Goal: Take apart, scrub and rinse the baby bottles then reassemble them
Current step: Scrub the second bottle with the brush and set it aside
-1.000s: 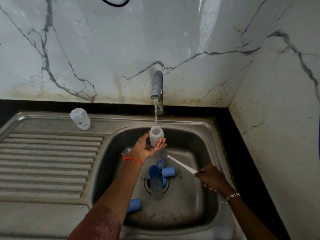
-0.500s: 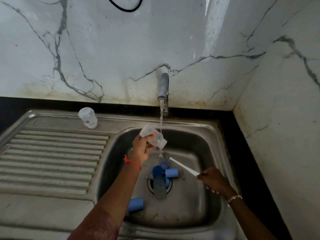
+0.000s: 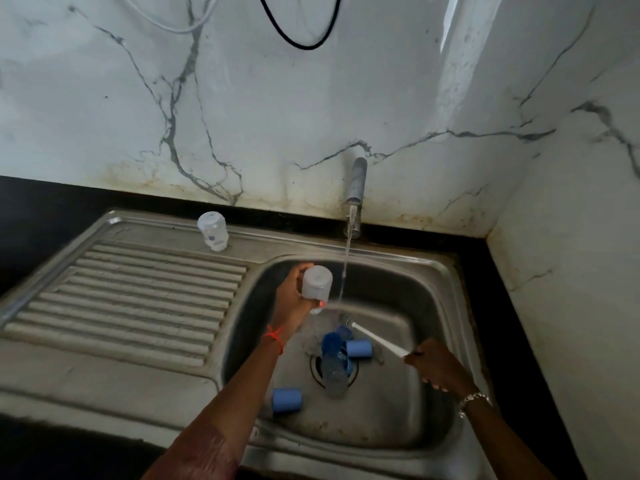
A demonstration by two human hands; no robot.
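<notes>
Marble-patterned wall, white with grey veins, fills the upper half of the view and turns a corner on the right, with a black cable and a white cable looping down from the top edge. Below it runs a black tabletop that carries a steel sink, ribbed draining board on the left and a deep basin on the right. Behind the basin a grey tap is running, and a thin stream of water falls into the basin.

Over the basin's left side the left hand holds a clear baby bottle with its rounded end uppermost, fingers curled round its body; it is just left of the stream, apart from it. The right hand is lower and to the right, fingers closed round the end of a white bottle brush, whose bristle tip points up-left to the foot of the stream.

A second clear bottle stands on the sink's back ledge, above the ribs and well apart from the hands. A third bottle lies across the drain with a dark blue piece at its far end. A light blue cap lies just beside it on the right, under the brush handle, and another blue cap lies near the basin's front left wall.

A red thread circles the left wrist and a metal bracelet the right
</notes>
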